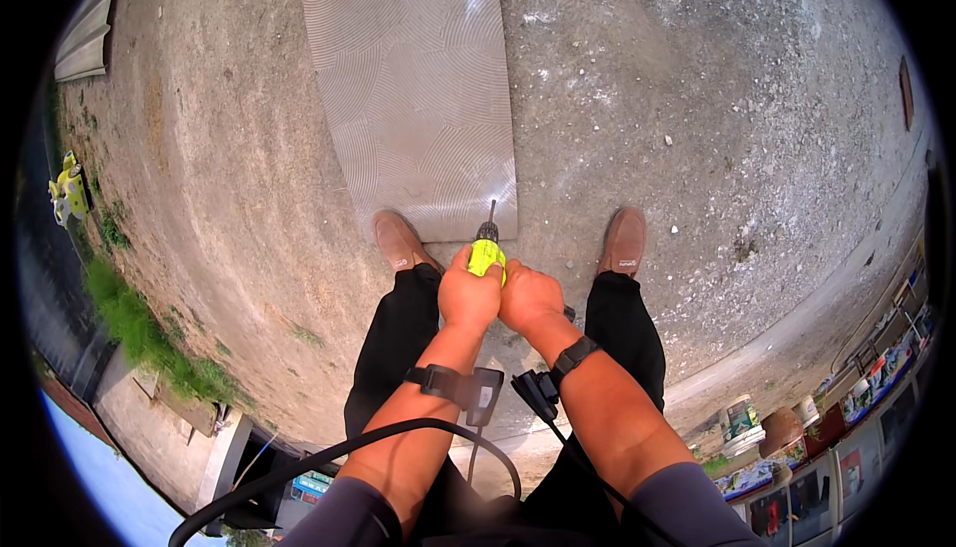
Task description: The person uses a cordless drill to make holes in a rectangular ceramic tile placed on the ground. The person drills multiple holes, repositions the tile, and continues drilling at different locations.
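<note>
A yellow-green power drill (485, 253) with a black chuck and a thin bit is held out in front of me, the bit pointing away. My left hand (468, 290) wraps round the drill's body from the left. My right hand (530, 298) is closed against its right side, around the part nearer me; the grip itself is hidden by my hands. Beyond the bit lies a flat tile-like slab (413, 99) with swirled ridges and a pale dusty patch near its close right corner. Whether the bit tip touches the slab cannot be told.
My brown shoes (400, 238) stand apart, the left at the slab's near edge. Dusty gravel ground (637, 99) surrounds it. Black cables (329, 452) run past my forearms. Grass (139, 318) grows at left; buckets (740, 423) stand at lower right.
</note>
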`<state>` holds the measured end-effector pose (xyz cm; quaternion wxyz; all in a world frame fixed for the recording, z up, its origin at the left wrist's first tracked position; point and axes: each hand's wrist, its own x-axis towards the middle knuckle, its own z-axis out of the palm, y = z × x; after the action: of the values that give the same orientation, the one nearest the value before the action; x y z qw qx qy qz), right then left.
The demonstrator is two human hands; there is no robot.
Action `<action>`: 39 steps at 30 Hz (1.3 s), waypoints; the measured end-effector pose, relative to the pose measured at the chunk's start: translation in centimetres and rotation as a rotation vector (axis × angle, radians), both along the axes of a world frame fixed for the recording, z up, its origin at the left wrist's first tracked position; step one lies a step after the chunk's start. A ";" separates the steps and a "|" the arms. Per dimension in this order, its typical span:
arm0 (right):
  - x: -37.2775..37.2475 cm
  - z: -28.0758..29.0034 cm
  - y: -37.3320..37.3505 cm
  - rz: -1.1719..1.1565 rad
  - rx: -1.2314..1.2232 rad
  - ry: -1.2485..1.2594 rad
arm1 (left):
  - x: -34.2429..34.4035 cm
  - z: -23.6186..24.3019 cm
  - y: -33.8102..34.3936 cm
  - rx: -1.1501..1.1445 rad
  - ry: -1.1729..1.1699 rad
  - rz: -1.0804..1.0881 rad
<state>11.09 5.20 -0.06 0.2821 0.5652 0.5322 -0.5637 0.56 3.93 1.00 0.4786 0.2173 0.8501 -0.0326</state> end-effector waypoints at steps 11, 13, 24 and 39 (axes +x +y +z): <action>-0.1 0.0 0.0 -0.009 0.000 -0.003 | -0.1 0.1 0.1 0.005 -0.006 -0.005; 0.0 0.1 0.0 -0.005 0.012 0.009 | -0.1 0.1 0.0 0.014 -0.003 -0.011; 0.0 0.2 0.1 -0.005 0.002 0.007 | -0.1 -0.1 -0.1 0.017 -0.006 0.006; -0.2 0.1 0.4 -0.024 -0.028 -0.011 | -0.2 -0.1 0.2 0.012 -0.008 -0.008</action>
<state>10.87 5.55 0.07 0.2862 0.5708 0.5158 -0.5712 0.32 4.13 0.91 0.4807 0.2234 0.8475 -0.0286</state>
